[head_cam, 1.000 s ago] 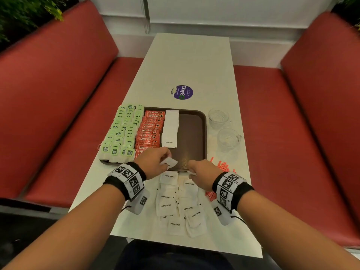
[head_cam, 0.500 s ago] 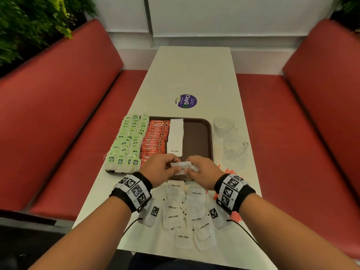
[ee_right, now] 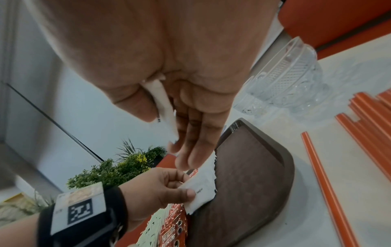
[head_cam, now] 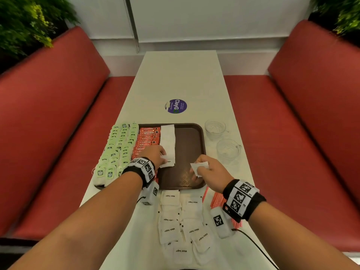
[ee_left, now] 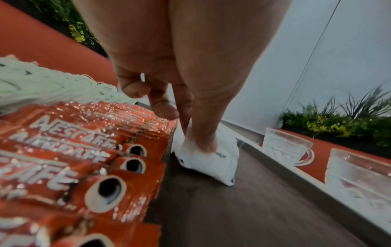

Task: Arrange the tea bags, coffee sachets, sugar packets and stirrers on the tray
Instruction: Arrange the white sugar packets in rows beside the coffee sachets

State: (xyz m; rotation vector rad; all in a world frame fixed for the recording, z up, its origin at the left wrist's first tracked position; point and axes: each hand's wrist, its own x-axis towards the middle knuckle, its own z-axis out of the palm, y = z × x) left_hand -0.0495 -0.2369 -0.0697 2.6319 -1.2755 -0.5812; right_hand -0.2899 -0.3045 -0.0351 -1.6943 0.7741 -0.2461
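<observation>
A brown tray (head_cam: pixel 187 152) holds green tea bags (head_cam: pixel 116 151) on its left, red coffee sachets (head_cam: pixel 148 139) beside them, then a row of white sugar packets (head_cam: pixel 167 141). My left hand (head_cam: pixel 163 158) pinches a sugar packet (ee_left: pixel 211 160) and sets it down at the near end of that row. My right hand (head_cam: pixel 200 168) hovers over the tray's bare right half, pinching another sugar packet (ee_right: pixel 162 103) between thumb and fingers. Loose sugar packets (head_cam: pixel 181 221) lie on the table before the tray. Orange stirrers (head_cam: pixel 216 199) lie under my right wrist.
Two glass cups (head_cam: pixel 215 129) (head_cam: pixel 228 150) stand right of the tray. A purple sticker (head_cam: pixel 176 106) is on the white table beyond it. Red benches (head_cam: pixel 48 133) flank the narrow table, with plants behind them.
My hands were together at the tray's near edge with a packet between them. They have parted: the left moved forward to the sugar row, the right drifted right with its own packet.
</observation>
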